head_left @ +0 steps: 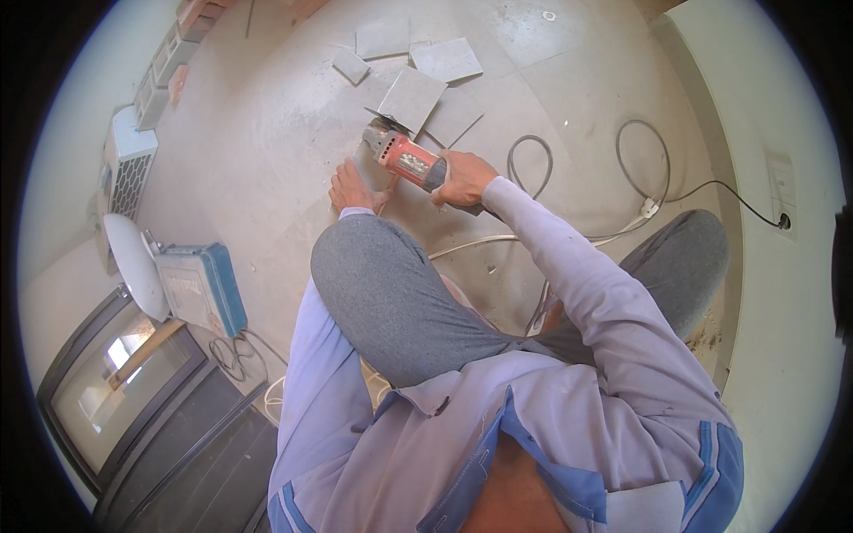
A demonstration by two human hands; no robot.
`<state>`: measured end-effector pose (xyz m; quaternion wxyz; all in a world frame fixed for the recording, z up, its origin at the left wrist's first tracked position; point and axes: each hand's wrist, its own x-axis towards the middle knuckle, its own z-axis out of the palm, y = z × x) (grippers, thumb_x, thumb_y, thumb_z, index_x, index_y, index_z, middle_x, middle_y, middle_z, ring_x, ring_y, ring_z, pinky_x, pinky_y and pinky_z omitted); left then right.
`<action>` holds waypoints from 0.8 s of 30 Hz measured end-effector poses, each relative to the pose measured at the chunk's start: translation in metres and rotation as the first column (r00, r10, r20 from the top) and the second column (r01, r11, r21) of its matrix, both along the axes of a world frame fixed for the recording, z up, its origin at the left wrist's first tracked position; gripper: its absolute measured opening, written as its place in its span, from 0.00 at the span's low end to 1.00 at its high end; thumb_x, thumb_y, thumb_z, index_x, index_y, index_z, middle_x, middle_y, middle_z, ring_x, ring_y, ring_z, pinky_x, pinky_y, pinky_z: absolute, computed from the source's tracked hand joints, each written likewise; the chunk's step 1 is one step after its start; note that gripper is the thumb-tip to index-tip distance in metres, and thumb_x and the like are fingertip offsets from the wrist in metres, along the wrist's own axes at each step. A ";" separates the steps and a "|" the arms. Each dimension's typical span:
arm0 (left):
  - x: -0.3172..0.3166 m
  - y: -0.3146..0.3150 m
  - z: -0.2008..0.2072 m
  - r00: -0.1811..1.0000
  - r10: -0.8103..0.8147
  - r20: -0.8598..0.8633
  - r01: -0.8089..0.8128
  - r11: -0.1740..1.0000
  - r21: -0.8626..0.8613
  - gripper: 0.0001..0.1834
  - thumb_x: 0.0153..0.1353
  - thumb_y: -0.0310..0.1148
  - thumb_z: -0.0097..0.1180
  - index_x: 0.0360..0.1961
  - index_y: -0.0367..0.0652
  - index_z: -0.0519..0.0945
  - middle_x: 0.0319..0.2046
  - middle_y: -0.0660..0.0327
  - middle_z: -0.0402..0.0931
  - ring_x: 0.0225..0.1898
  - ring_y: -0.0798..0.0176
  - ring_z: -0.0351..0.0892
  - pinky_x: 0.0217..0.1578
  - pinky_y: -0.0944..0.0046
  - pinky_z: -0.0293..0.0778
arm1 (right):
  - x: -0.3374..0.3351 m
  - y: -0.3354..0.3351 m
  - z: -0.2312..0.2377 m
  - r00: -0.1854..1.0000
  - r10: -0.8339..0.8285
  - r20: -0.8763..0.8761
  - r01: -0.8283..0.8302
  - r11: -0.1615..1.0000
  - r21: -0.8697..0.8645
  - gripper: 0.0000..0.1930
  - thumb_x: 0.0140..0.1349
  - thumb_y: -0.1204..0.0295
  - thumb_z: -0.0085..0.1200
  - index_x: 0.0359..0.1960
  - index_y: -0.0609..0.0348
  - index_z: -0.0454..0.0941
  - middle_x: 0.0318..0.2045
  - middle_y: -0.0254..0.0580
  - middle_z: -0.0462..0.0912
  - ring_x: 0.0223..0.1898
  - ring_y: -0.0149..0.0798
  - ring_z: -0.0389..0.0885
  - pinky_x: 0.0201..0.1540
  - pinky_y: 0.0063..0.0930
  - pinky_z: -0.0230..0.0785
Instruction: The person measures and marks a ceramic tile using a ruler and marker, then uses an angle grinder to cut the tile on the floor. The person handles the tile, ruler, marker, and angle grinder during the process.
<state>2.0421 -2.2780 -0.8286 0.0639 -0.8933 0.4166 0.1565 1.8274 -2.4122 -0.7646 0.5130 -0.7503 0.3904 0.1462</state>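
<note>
My right hand is wrapped round the rear body of a red and grey angle grinder. The grinder's dark disc points away from me, near a grey square tile. My left hand grips a narrow piece of tile low by the floor, just left of the grinder's head. Its fingers bend over the piece, which the hand and the tool partly hide. Whether the disc touches any tile I cannot tell.
More cut tiles lie beyond the grinder. Looped grey cable runs right to a plug at a wall socket. At left stand a blue-sided tool case, a white box with a mesh side and a dark framed glass panel.
</note>
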 end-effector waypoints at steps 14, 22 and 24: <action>-0.006 -0.001 -0.003 1.000 0.012 -0.010 -0.012 0.998 0.063 0.65 0.36 0.56 0.79 0.72 0.45 0.56 0.62 0.55 0.65 0.64 0.49 0.65 0.64 0.50 0.64 | 0.008 -0.001 -0.016 1.000 -0.002 -0.016 0.002 1.000 0.015 0.41 0.36 0.57 0.69 0.57 0.62 0.75 0.46 0.58 0.85 0.47 0.55 0.84 0.52 0.40 0.76; -0.001 -0.006 0.002 0.999 0.031 -0.014 -0.030 0.997 0.075 0.64 0.36 0.56 0.80 0.71 0.46 0.57 0.63 0.54 0.65 0.64 0.48 0.65 0.62 0.48 0.65 | 0.002 -0.001 0.001 1.000 0.011 -0.019 -0.011 1.000 -0.001 0.37 0.38 0.57 0.70 0.54 0.60 0.76 0.46 0.56 0.85 0.48 0.53 0.85 0.52 0.40 0.77; 0.003 -0.001 -0.003 1.000 0.010 0.007 -0.010 0.999 0.042 0.64 0.35 0.55 0.81 0.71 0.45 0.57 0.62 0.53 0.66 0.64 0.47 0.66 0.61 0.48 0.66 | 0.001 0.000 0.003 1.000 0.006 -0.017 -0.006 1.000 -0.004 0.37 0.38 0.57 0.70 0.53 0.60 0.76 0.45 0.56 0.85 0.48 0.53 0.85 0.52 0.40 0.77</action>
